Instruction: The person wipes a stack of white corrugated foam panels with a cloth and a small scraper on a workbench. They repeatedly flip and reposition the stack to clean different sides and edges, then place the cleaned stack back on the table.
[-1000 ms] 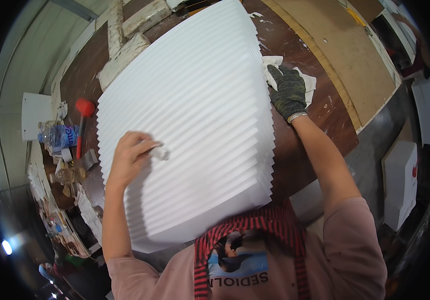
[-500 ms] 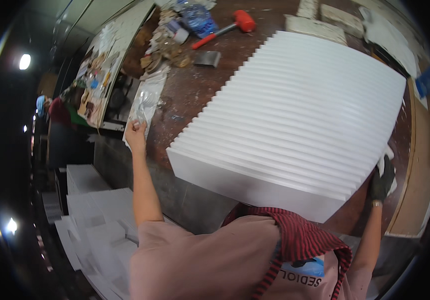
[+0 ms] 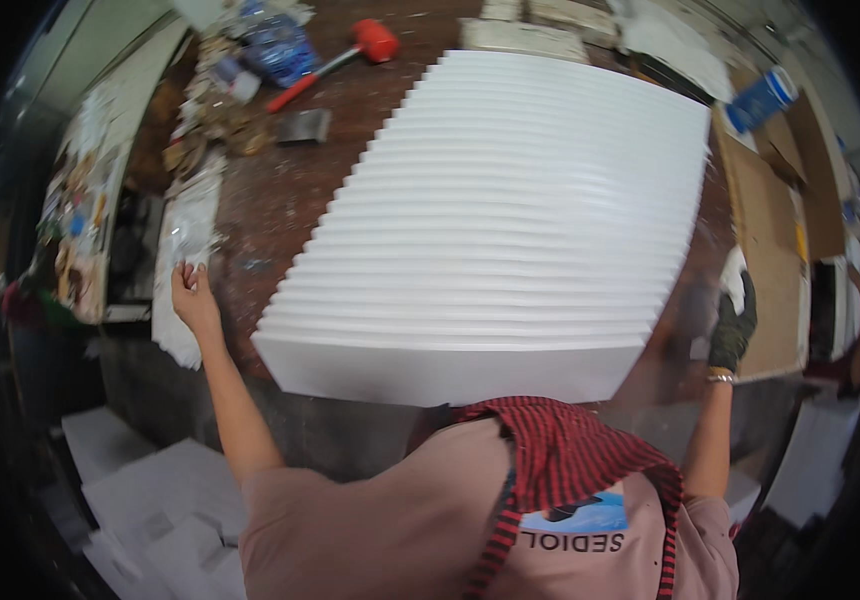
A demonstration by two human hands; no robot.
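Observation:
A large white block of stacked, evenly stepped sheets (image 3: pixel 510 200) lies on the dark reddish-brown table (image 3: pixel 370 95), between my hands. Beyond its left edge, my bare left hand (image 3: pixel 191 292) has its fingertips drawn together over a crumpled white strip (image 3: pixel 178 335). Something clear and shiny shows just past those fingertips; whether they pinch it I cannot make out. On the far side of the block, to the right, my right hand (image 3: pixel 733 330) in a dark glove is closed on a white cloth (image 3: pixel 734 279), beside a brown board.
A red-headed mallet (image 3: pixel 377 42), a clear blue-labelled bottle (image 3: pixel 280 50) and a grey metal block (image 3: pixel 303 126) lie at the back left. The brown board (image 3: pixel 775 250) borders the right side, with a blue tub (image 3: pixel 761 100) behind. White panels (image 3: pixel 175 500) are stacked low at left.
The view has swung right, so the table and block appear farther left. My right hand with the white cloth has come away from the block's edge toward the brown board.

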